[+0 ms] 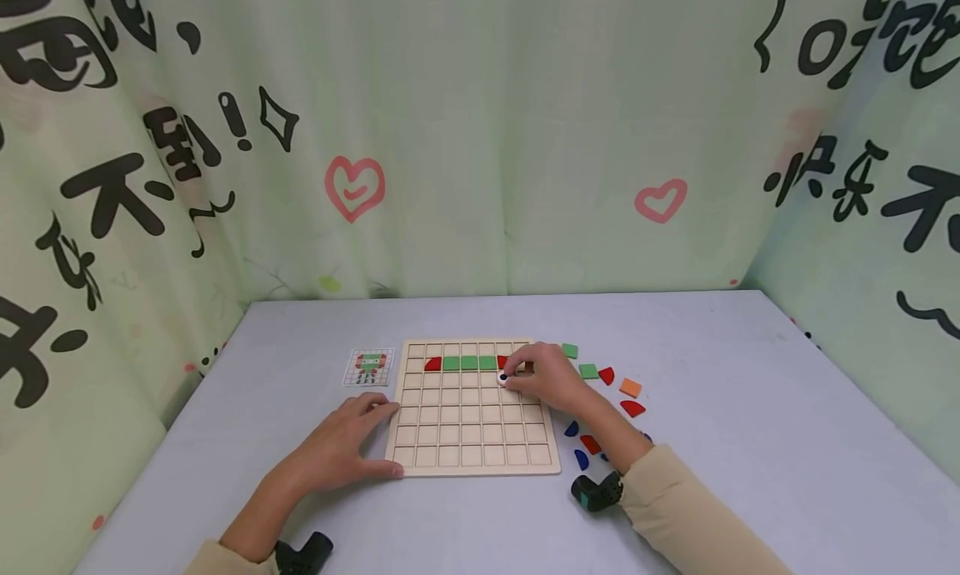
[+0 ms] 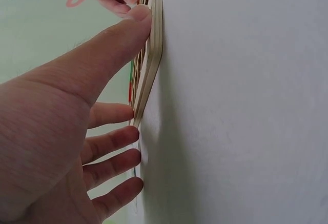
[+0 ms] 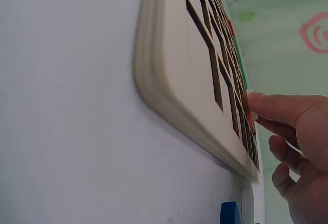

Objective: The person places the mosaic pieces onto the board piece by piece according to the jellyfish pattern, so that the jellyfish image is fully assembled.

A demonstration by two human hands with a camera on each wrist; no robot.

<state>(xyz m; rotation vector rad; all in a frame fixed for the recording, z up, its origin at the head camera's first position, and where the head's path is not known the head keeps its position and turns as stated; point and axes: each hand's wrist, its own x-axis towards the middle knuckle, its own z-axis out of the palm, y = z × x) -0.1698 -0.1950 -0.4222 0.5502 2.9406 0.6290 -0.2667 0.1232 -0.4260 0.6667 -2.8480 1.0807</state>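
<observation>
A wooden grid board (image 1: 468, 435) lies on the table. Near its top, one row holds a red quarter-round piece (image 1: 432, 364), several green squares (image 1: 469, 363) and another red piece (image 1: 502, 362) partly behind my right fingers. My right hand (image 1: 551, 377) pinches a small white piece with a black dot (image 1: 502, 379) over the board, just below that second red piece. Along the board's left side rests my left hand (image 1: 341, 442), thumb at the near corner and extended fingers against the edge higher up. In the left wrist view the thumb (image 2: 115, 42) touches the board's rim.
A picture card (image 1: 369, 367) showing a green and red figure lies left of the board. Loose pieces lie to the right: green squares (image 1: 588, 372), an orange one (image 1: 630, 387), red ones (image 1: 632, 408) and blue half-rounds (image 1: 581, 459), some hidden by the right arm. A curtain (image 1: 510, 142) hangs behind the table.
</observation>
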